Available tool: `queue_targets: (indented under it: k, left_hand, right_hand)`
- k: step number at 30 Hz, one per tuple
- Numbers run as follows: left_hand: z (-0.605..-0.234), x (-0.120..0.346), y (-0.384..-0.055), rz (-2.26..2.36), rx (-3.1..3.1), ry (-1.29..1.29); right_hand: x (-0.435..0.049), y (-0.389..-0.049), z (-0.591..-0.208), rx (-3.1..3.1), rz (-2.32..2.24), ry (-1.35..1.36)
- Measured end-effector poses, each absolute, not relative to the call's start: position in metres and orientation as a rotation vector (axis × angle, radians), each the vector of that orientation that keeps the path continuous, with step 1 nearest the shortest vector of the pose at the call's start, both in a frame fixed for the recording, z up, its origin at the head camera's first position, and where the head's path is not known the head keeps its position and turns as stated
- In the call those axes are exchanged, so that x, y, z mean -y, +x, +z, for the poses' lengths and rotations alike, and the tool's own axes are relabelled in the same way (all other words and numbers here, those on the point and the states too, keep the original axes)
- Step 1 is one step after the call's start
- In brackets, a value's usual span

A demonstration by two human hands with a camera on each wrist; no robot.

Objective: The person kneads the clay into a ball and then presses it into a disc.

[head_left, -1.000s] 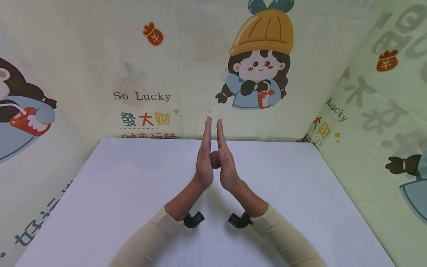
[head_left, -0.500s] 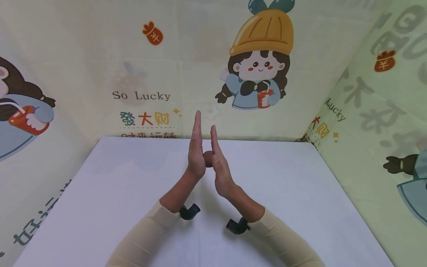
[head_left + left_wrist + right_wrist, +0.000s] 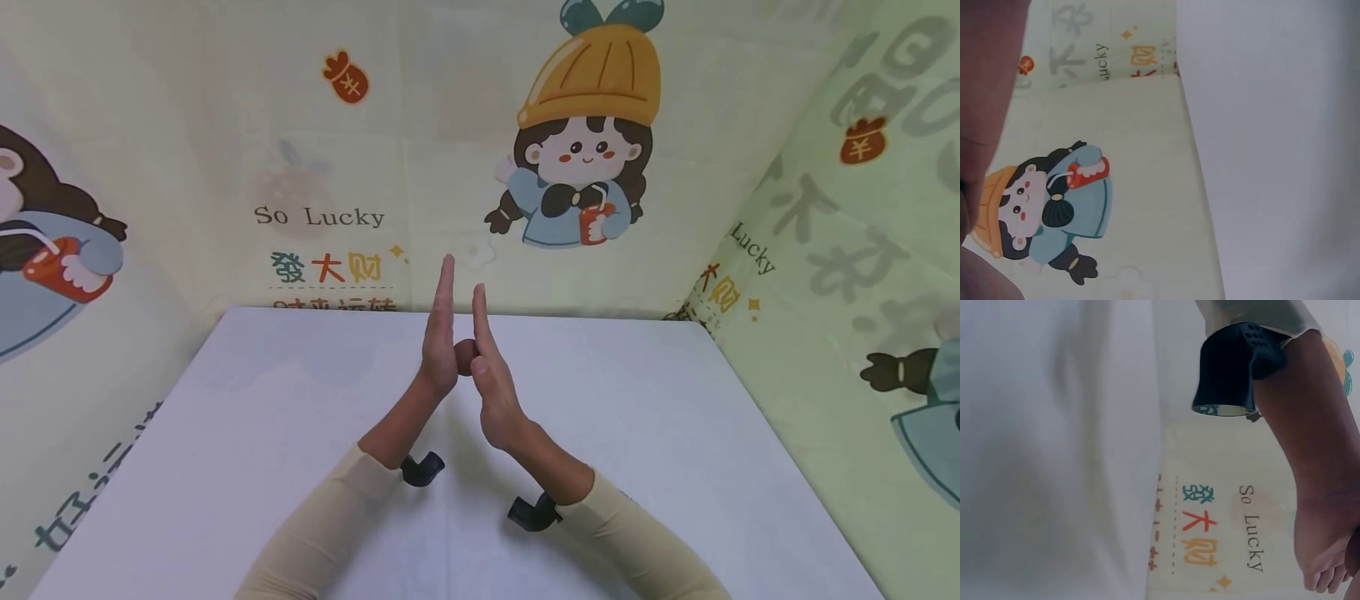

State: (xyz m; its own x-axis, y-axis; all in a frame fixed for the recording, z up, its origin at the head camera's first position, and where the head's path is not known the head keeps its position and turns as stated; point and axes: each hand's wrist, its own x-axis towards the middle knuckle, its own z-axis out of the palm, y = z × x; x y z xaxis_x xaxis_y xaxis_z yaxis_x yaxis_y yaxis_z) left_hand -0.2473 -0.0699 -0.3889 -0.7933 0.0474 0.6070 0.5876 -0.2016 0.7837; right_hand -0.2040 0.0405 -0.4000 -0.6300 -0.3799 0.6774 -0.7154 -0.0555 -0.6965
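A small brown ball [image 3: 466, 357] sits between two upright palms above the white table, pressed from both sides. My left hand [image 3: 440, 333] has straight fingers pointing up and touches the ball's left side. Slightly lower, my right hand [image 3: 495, 379] presses the other side, its fingers also straight and its thumb lying near the ball. At the edge of the right wrist view, part of the dark ball [image 3: 1354, 553] shows beside the left hand [image 3: 1325, 540]. Only blurred parts of a hand [image 3: 988, 81] appear in the left wrist view; the ball cannot be made out there.
The white tabletop [image 3: 300, 433] spreads beneath both arms. Patterned cloth walls [image 3: 442, 167] with cartoon figures and lettering stand behind and at both sides. A black wrist mount [image 3: 422, 469] sits on the left wrist, another black mount [image 3: 534, 512] on the right.
Both hands have shifted left with the ball between them. The left hand has risen relative to the right, which now stands lower. During the last half second they have moved only slightly.
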Motion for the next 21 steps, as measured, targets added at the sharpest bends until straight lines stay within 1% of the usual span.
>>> queue_targets:
  k: [9,16,21]
  left_hand:
    - [-0.406,0.066,-0.248,-2.071,1.777,-0.792]
    - [-0.408,0.057,-0.239,-2.129,1.772,-0.844]
    - [-0.409,0.052,-0.233,-2.081,1.765,-0.903]
  right_hand:
    - [-0.042,-0.207,-0.389,1.914,1.678,1.171]
    - [-0.045,-0.209,-0.381,1.923,1.622,1.130]
    - [-0.049,-0.213,-0.377,1.917,1.636,1.096]
